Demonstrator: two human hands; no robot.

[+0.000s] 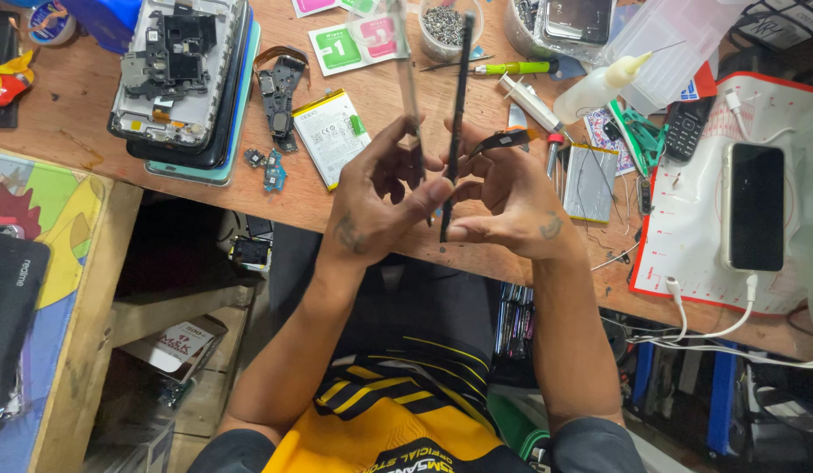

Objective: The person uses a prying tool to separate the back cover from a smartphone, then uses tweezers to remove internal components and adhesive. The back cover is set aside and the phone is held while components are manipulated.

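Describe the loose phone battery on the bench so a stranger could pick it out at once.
Start at the wooden workbench and find the stack of opened phones at its left. Just right of it, past a small black frame part, lies the phone battery: a flat white rectangle with yellow edges and a green tab, unlike the silvery battery farther right.

Two hands [380,197] [503,201]; two phone batteries [332,136] [590,182]; one syringe [531,101]; one white phone [754,206].

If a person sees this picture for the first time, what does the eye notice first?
First come the two hands at the centre: the left hand and right hand hold two thin phone parts edge-on, a pale panel and a dark frame. Next, the wooden workbench draws the eye, with a stack of opened phones at upper left and a white phone charging on the right.
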